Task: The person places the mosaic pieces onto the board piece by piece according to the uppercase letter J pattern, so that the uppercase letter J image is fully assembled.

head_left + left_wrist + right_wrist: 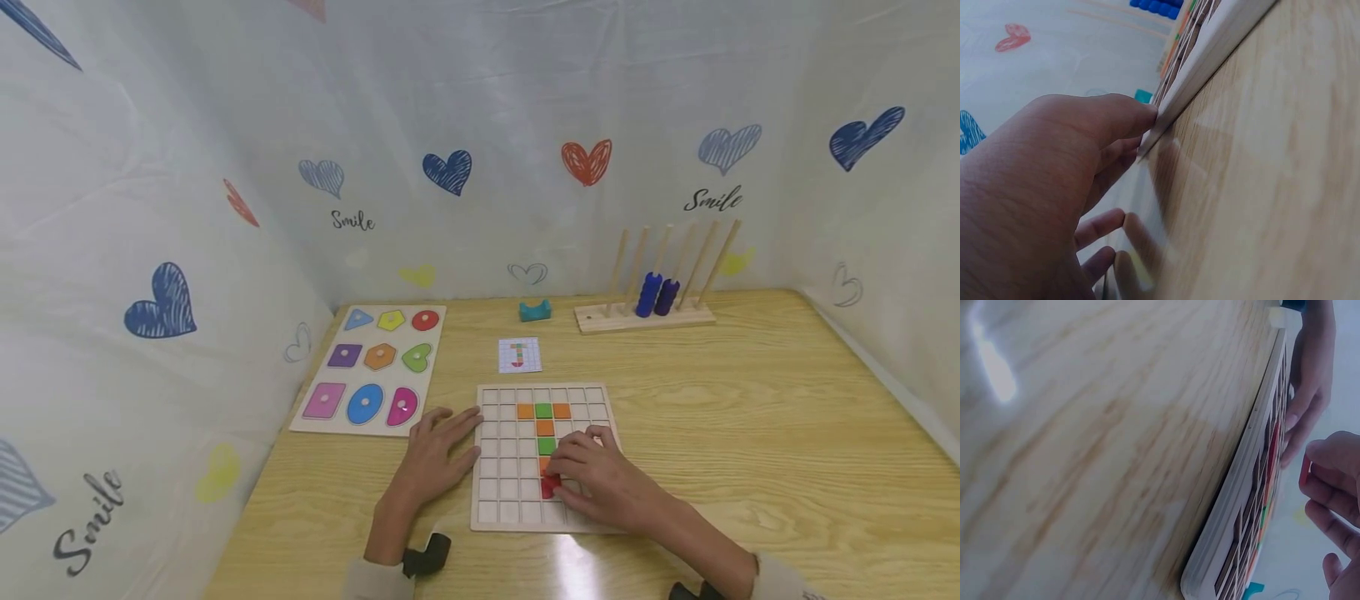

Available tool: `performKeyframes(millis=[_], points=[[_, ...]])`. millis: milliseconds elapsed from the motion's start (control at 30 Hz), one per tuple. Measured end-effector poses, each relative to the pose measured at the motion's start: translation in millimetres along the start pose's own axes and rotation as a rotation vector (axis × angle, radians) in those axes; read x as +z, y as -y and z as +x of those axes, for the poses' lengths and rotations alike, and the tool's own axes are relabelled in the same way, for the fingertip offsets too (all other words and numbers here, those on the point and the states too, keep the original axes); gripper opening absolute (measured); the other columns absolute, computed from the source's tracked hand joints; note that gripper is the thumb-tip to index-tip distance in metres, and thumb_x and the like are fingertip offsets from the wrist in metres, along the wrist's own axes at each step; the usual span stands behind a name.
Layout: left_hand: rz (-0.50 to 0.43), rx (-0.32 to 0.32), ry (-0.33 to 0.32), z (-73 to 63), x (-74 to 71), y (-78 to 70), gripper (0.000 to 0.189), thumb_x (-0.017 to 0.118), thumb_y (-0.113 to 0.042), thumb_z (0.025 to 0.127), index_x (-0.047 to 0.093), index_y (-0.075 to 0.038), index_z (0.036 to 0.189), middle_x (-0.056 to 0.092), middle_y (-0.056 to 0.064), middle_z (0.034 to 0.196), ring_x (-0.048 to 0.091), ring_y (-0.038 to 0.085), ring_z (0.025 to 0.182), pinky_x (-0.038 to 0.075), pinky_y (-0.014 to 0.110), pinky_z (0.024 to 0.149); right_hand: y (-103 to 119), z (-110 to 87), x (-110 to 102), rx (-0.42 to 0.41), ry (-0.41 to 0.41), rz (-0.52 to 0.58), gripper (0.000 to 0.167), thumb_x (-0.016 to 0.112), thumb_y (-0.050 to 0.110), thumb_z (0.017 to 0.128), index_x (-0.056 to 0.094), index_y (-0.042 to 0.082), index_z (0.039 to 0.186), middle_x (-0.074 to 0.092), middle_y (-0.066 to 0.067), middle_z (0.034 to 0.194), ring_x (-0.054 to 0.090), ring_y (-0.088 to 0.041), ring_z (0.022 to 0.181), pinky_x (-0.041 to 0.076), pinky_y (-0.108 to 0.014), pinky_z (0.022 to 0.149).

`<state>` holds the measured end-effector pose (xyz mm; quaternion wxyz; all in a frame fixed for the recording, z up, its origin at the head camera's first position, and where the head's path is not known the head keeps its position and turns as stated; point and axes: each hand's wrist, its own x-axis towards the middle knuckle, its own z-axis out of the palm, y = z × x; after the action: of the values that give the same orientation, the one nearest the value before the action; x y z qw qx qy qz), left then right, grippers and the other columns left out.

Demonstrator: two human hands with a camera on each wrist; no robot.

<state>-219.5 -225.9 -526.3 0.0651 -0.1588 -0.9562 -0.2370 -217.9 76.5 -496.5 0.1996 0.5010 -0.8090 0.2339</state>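
A pale wooden grid board [508,492] lies on the table. Orange and green tiles form a row with a column running down from it; the green tile [543,411] sits mid-row. A red tile [549,489] shows at the column's lower end, partly covered by fingers. Over the board's lower right, my right hand [603,479] pinches another red tile [1304,470] between thumb and fingers, raised above the board in the right wrist view. My left hand [437,457] rests at the board's left edge, fingers extended, thumb and fingertips right at the rim.
Behind the board lies a pattern card [519,355] showing a J-like figure. A shape puzzle board [352,427] is at left. Farther back stand a teal block [535,312] and a peg rack [600,321] with blue and purple beads. A printed curtain [487,100] encloses the table.
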Motion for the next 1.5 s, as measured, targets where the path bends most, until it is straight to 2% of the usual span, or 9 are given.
performKeyframes(millis=[200, 600, 1033, 1167, 1500], points=[[0.009, 0.005, -0.006, -0.9, 0.8, -0.1, 0.05, 0.062, -0.036, 0.095, 0.057, -0.026, 0.144, 0.048, -0.01, 0.151, 0.036, 0.03, 0.136, 0.029, 0.058, 0.106, 1, 1.4, 3, -0.004, 0.029, -0.033, 0.026, 0.086, 0.015, 0.074, 0.073, 0.019, 0.096, 0.067, 0.012, 0.097, 0.057, -0.013, 0.1, 0.034, -0.045, 0.087], [0.012, 0.013, -0.011, -1.5, 0.1, 0.1, 0.051, 0.062, -0.035, 0.095, 0.056, -0.026, 0.144, 0.049, -0.008, 0.151, 0.036, 0.031, 0.136, 0.028, 0.058, 0.106, 9, 9.7, 11, 0.053, 0.122, -0.069, 0.02, 0.084, 0.022, 0.078, 0.076, 0.021, 0.096, 0.068, 0.012, 0.097, 0.057, -0.011, 0.101, 0.035, -0.044, 0.093], [0.018, 0.005, -0.003, -1.3, -1.6, -1.8, 0.051, 0.061, -0.038, 0.096, 0.055, -0.026, 0.145, 0.048, -0.009, 0.151, 0.036, 0.03, 0.135, 0.028, 0.057, 0.108, 14, 14.1, 23, -0.007, 0.063, -0.021, 0.018, 0.083, 0.018, 0.078, 0.073, 0.02, 0.093, 0.065, 0.011, 0.095, 0.055, -0.011, 0.098, 0.034, -0.042, 0.09], [0.025, 0.005, -0.009, -0.6, -1.5, -1.8, 0.051, 0.061, -0.037, 0.096, 0.056, -0.025, 0.145, 0.049, -0.008, 0.15, 0.037, 0.03, 0.134, 0.028, 0.057, 0.107, 15, 14.1, 25, 0.002, 0.067, -0.037, 0.017, 0.083, 0.019, 0.078, 0.074, 0.02, 0.092, 0.064, 0.01, 0.094, 0.055, -0.011, 0.096, 0.035, -0.042, 0.09], [0.002, -0.029, 0.024, 0.4, -2.5, -2.8, 0.052, 0.06, -0.04, 0.096, 0.054, -0.028, 0.146, 0.047, -0.012, 0.152, 0.034, 0.028, 0.137, 0.026, 0.055, 0.11, 15, 14.6, 26, 0.033, 0.113, -0.093, 0.015, 0.084, 0.023, 0.079, 0.075, 0.019, 0.09, 0.067, 0.01, 0.093, 0.059, -0.014, 0.099, 0.038, -0.044, 0.089]])
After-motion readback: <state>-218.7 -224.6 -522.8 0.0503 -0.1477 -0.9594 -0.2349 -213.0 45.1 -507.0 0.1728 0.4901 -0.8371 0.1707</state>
